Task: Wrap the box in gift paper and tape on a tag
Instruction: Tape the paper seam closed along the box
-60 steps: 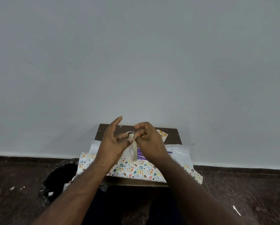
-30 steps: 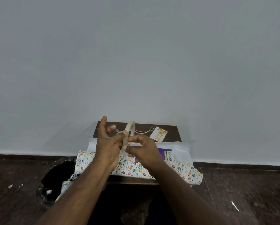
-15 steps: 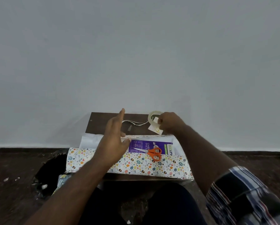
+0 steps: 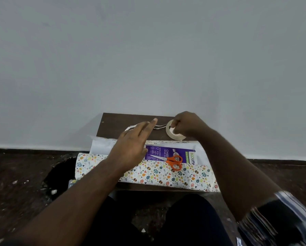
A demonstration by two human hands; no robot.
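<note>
Nearest the person, along the front edge of the small dark table (image 4: 113, 121), patterned gift paper (image 4: 148, 173) lies spread with its long side running left to right. On it, just behind the printed strip, the purple box (image 4: 164, 153) lies flat, its long axis also left to right, with orange scissors (image 4: 173, 161) resting across its near right part. The left hand (image 4: 130, 146) hovers over the left end of the box with fingers straight and relaxed, gripping nothing; whether it touches the box cannot be told. Farther back, near the wall, the right hand (image 4: 187, 126) has its fingers curled round a roll of tape (image 4: 174, 133) at the table's back right. A pale curled strip (image 4: 130, 128) lies on the wood behind the left hand. No tag shows; it may be hidden under the right hand. The box sits between the hands and nearer the left one, so folding paper over it would likely start there.
</note>
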